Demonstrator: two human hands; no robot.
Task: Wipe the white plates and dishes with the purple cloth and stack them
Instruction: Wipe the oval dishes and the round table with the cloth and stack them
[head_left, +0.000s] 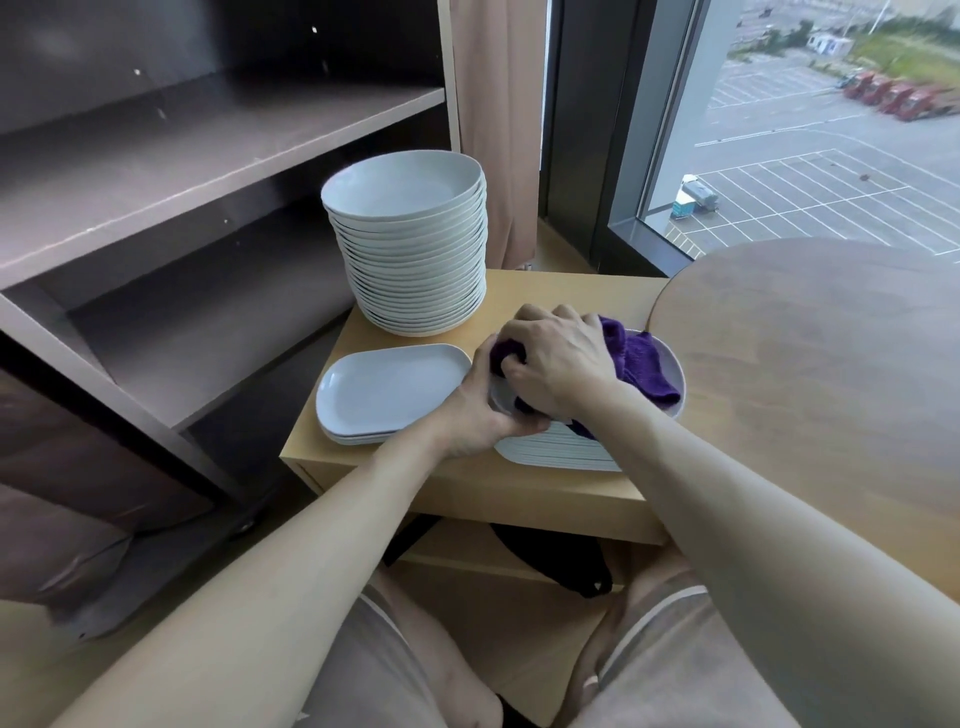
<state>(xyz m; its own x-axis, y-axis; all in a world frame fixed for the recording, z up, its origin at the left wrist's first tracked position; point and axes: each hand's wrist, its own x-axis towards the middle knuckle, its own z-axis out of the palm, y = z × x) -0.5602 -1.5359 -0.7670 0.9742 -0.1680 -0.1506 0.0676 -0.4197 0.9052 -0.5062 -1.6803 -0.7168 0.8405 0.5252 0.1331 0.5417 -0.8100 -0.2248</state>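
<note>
Table (545, 291), three plate stacks (415, 260); closed grips: right hand (558, 364) on purple cloth (644, 364), left hand (478, 415) on top plate (676, 371).

No writing to read

The white plates (405, 244), the purple cloth (644, 364), the table (467, 483) and the shelves (208, 140) show plain surfaces only. The trucks (898, 98) seen through the window (779, 156) are too small and blurred for any lettering or number to be made out.
</note>
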